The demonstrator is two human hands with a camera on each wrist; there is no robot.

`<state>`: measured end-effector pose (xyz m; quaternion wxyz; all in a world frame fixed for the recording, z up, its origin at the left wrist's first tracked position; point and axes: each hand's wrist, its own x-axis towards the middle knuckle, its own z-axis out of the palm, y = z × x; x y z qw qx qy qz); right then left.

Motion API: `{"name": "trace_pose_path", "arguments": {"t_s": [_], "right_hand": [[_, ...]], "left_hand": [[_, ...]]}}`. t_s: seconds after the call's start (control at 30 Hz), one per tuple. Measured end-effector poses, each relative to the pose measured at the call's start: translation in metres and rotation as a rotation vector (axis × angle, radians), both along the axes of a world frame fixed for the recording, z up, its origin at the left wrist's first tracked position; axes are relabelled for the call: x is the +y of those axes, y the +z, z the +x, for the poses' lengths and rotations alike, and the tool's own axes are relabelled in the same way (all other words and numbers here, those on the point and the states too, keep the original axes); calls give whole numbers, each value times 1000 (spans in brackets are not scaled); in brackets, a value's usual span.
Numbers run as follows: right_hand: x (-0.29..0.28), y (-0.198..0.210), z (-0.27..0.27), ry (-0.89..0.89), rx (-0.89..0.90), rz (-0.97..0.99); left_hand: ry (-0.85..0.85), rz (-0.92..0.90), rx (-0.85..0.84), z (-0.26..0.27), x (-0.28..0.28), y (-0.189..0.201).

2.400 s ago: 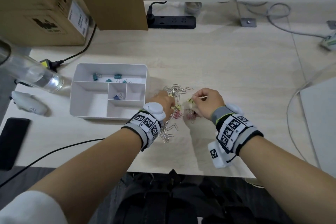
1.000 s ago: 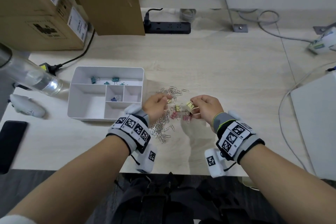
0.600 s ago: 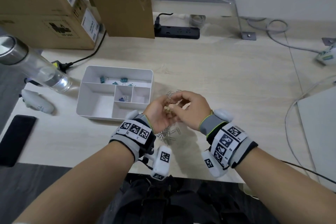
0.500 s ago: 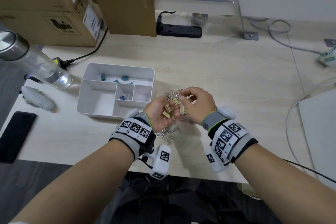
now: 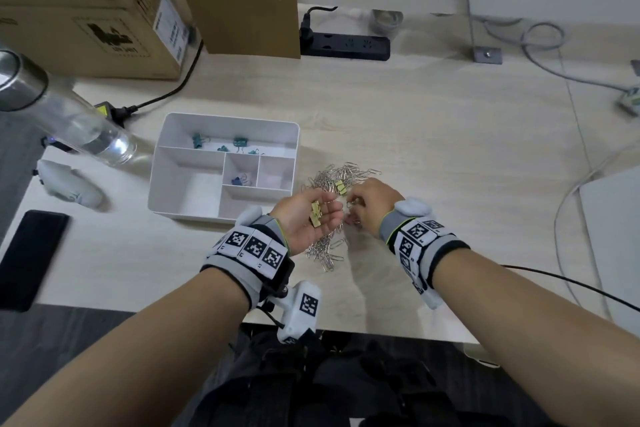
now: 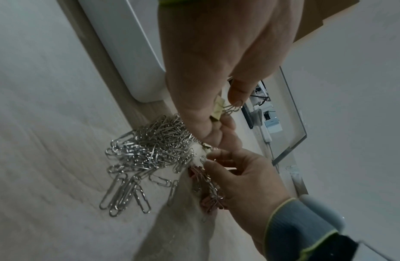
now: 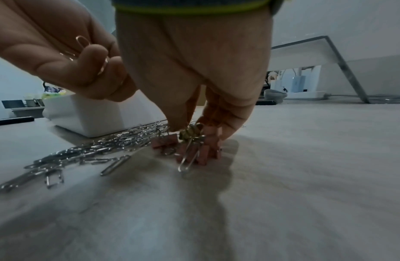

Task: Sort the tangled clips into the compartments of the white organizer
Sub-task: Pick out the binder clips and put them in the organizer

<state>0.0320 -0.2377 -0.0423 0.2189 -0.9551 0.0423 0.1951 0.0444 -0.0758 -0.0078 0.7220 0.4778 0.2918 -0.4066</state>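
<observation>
Sorting in progress, early stage. The white organizer (image 5: pixel 221 208) stands on the wooden desk (image 5: pixel 433 149), just left of the clip pile. Its rear compartment holds a few teal binder clips (image 5: pixel 239 142); the small middle compartment holds one blue binder clip (image 5: pixel 237 180); the remaining compartments show no clips. The left hand (image 5: pixel 308 218), palm up with fingers loosely curled, cradles two or three yellow binder clips (image 5: pixel 316 215) above the pile, not yet delivered. The right hand (image 5: pixel 372 204) reaches down into the pile, its fingertips (image 7: pixel 213 141) pinching a yellowish binder clip (image 7: pixel 191 132) from which a paper clip dangles, directly over the pink binder clips (image 7: pixel 201 155) lying on the desk. Another yellow binder clip (image 5: pixel 341 186) lies on the heap of silver paper clips (image 6: pixel 150 146), which remains unsorted. Judged from this layout, most of the task remains: the yellow, the pink, and all paper clips await compartments.
</observation>
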Motion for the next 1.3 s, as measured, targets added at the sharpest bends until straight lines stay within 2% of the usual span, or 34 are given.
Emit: {"name": "trace_pose_path", "arguments": {"t_s": [0.13,0.23,0.3,0.37,0.43,0.53,0.63,0.73,0.9,1.1,1.2,1.3], "right_hand": [[-10,10,-4,-195,-83,124],[-8,35,-4,-416,-126,400],[1,53,-4,-442,-124,573],[12,66,-6,-384,-66,683],[16,68,-3,-344,-53,662],[5,53,10,-461,-129,505],[-2,37,19,-537,-71,362],[6,26,24,-502,35,269],[24,14,33,-415,80,112],[18,19,29,-490,53,222],[22,35,25,-562,-30,445],[38,54,20,-533,-47,705]], "left_hand": [[-30,10,-10,2,-1,2],[-45,19,-14,3,-3,2],[-39,2,-7,5,-5,4],[-26,-16,-2,7,-6,6],[-27,-20,2,9,-4,7],[-33,-16,17,12,4,9],[-55,-19,37,14,13,11],[-57,-17,50,15,19,12],[-52,-49,45,17,29,18],[-68,-43,22,21,38,22],[-57,-26,10,22,44,22],[-36,-33,0,25,48,23]]}}
